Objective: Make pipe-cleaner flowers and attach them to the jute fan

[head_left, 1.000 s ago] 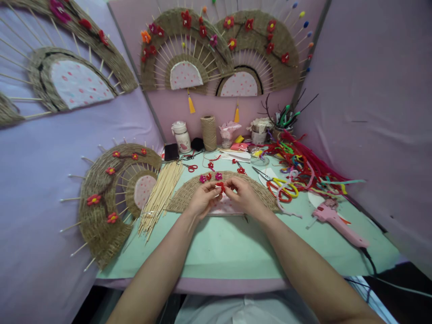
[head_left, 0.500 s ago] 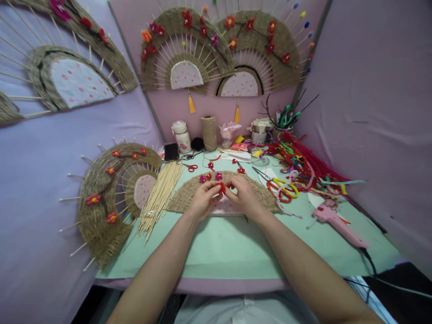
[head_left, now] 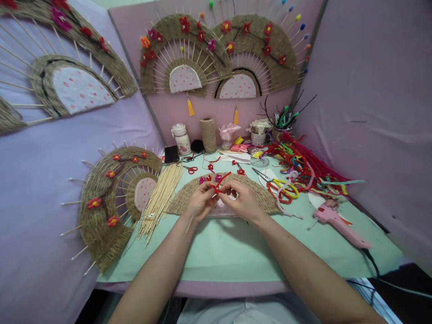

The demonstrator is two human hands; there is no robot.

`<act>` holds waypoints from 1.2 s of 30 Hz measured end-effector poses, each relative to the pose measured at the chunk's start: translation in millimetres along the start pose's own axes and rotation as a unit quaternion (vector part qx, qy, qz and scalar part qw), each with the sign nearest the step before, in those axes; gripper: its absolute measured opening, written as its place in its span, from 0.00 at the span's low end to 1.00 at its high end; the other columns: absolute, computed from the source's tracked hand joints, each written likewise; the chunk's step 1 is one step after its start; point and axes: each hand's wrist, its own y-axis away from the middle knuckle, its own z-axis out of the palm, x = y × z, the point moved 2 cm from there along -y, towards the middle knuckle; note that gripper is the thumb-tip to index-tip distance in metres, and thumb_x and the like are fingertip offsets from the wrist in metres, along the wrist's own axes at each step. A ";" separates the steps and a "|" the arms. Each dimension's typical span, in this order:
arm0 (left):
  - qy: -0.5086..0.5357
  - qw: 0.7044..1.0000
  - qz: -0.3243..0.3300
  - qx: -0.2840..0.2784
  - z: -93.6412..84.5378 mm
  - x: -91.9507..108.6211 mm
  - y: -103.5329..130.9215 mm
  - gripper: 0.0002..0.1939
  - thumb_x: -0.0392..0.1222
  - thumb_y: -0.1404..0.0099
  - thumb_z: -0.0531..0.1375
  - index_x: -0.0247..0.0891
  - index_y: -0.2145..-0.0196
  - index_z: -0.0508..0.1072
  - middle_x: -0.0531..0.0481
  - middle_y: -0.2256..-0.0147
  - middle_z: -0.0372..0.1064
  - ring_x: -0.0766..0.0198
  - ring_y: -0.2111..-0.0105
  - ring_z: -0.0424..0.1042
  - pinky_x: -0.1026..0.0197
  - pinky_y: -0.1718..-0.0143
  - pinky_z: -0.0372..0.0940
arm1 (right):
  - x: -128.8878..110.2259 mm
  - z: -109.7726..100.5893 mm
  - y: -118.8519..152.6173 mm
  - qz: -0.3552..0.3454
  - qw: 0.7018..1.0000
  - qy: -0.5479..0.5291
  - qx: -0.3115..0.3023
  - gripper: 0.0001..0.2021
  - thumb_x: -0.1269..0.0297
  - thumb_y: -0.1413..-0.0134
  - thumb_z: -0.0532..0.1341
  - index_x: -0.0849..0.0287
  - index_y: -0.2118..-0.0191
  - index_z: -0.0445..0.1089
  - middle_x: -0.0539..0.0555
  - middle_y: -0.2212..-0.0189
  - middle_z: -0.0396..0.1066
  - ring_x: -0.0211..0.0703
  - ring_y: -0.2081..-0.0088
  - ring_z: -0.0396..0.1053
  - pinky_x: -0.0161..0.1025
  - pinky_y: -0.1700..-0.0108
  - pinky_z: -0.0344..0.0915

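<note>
A red pipe cleaner (head_left: 223, 179) is pinched between my two hands, its straight end sticking up to the right and the rest bunched at the fingertips. My left hand (head_left: 201, 201) grips it with thumb and forefinger, closed. From the other side, my right hand (head_left: 240, 198) pinches it too, fingers curled. Beneath both hands lies a woven twine fan (head_left: 184, 196) with a pale spotted centre, partly hidden by them. Small magenta flowers (head_left: 202, 179) and red ones rest along its upper edge.
Thin wooden sticks (head_left: 161, 198) lie left, beside another flowered fan (head_left: 97, 225). Yellow-handled scissors (head_left: 285, 188) and a pink glue gun (head_left: 340, 225) lie right. Behind them is a heap of pipe cleaners (head_left: 297, 157). A twine spool (head_left: 208, 135) and a white bottle (head_left: 181, 138) stand at the back.
A straight length of the red pipe cleaner now sticks up between my hands, where only a small red bunch showed before. The hands stay nearly in place; the view has tilted slightly.
</note>
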 end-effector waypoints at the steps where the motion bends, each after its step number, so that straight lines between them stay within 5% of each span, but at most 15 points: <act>1: 0.000 1.000 0.001 -0.001 0.2 0.3 0.0 0.11 0.37 0.54 0.69 0.36 0.74 0.70 0.52 0.71 0.69 0.68 0.68 0.69 0.62 0.60 0.63 | 0.2 0.2 0.0 -0.005 1.000 -0.001 -0.001 0.04 0.65 0.48 0.57 0.58 0.71 0.66 0.51 0.74 0.68 0.39 0.70 0.63 0.36 0.67 0.60; 9: 0.015 0.999 -0.027 -0.009 2.5 0.3 0.1 0.13 0.37 0.56 0.69 0.35 0.74 0.70 0.53 0.73 0.67 0.72 0.74 0.65 0.65 0.66 0.61 | -7.2 -2.1 3.8 -0.153 0.974 0.166 0.022 0.07 0.67 0.41 0.51 0.58 0.65 0.67 0.56 0.67 0.68 0.44 0.62 0.62 0.41 0.59 0.58; 15: 0.018 0.997 -0.068 -0.017 4.9 -1.9 1.7 0.12 0.34 0.56 0.69 0.35 0.74 0.70 0.54 0.75 0.65 0.71 0.74 0.63 0.66 0.69 0.59 | -10.0 -3.0 7.3 -0.152 0.950 0.260 0.086 0.06 0.65 0.41 0.53 0.56 0.65 0.68 0.55 0.61 0.70 0.47 0.55 0.59 0.45 0.54 0.51; 21: 0.019 0.995 -0.093 -0.029 1.6 -5.8 0.9 0.12 0.33 0.57 0.69 0.36 0.75 0.69 0.55 0.78 0.64 0.71 0.75 0.63 0.66 0.70 0.58 | -5.6 -4.5 3.8 -0.069 0.983 0.170 0.021 0.07 0.66 0.41 0.53 0.57 0.68 0.66 0.53 0.71 0.70 0.43 0.65 0.63 0.43 0.56 0.52; 25: -0.004 0.992 -0.118 -0.040 -1.0 -9.9 0.8 0.12 0.34 0.58 0.69 0.37 0.75 0.69 0.55 0.79 0.63 0.70 0.76 0.63 0.65 0.71 0.58 | -4.0 -7.9 1.9 0.067 0.997 0.008 -0.035 0.07 0.66 0.44 0.53 0.57 0.72 0.63 0.49 0.76 0.67 0.38 0.72 0.63 0.36 0.67 0.56; 36: -0.005 0.992 -0.103 -0.074 -3.9 -18.0 -1.6 0.14 0.33 0.59 0.69 0.34 0.79 0.66 0.54 0.80 0.66 0.70 0.78 0.65 0.65 0.71 0.59 | 2.4 -6.3 3.7 0.266 0.914 -0.279 -0.123 0.12 0.59 0.52 0.57 0.60 0.79 0.62 0.43 0.87 0.54 0.31 0.82 0.50 0.32 0.77 0.47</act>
